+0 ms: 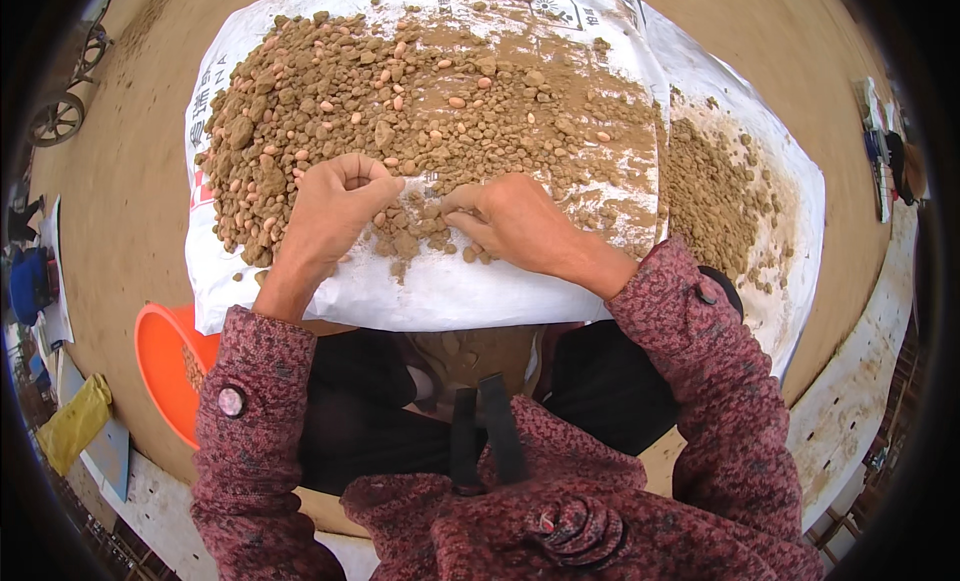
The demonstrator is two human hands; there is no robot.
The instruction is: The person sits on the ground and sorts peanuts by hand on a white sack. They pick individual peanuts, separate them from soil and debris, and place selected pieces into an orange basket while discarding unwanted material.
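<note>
A white woven sack [465, 299] lies flat before me, covered with brown soil clods [384, 134] and pink shelled peanuts [457, 102] mixed among them. My left hand [337, 202] is over the near part of the heap, thumb and forefinger pinched together; a small pale thing shows at their tips, too small to name. To its right my right hand [502, 221] rests low over the sack, fingers bent near small clods. Whether anything is between its fingertips is hidden. The two hands are apart, with crumbs of soil between them.
An orange bucket [166, 371] with peanuts [192, 367] inside stands at the left, below the sack's corner. Another white sack [795, 206] with a pile of finer soil [709, 194] lies at the right. A yellow bag [73, 423] and a wheel [57, 119] are at the far left.
</note>
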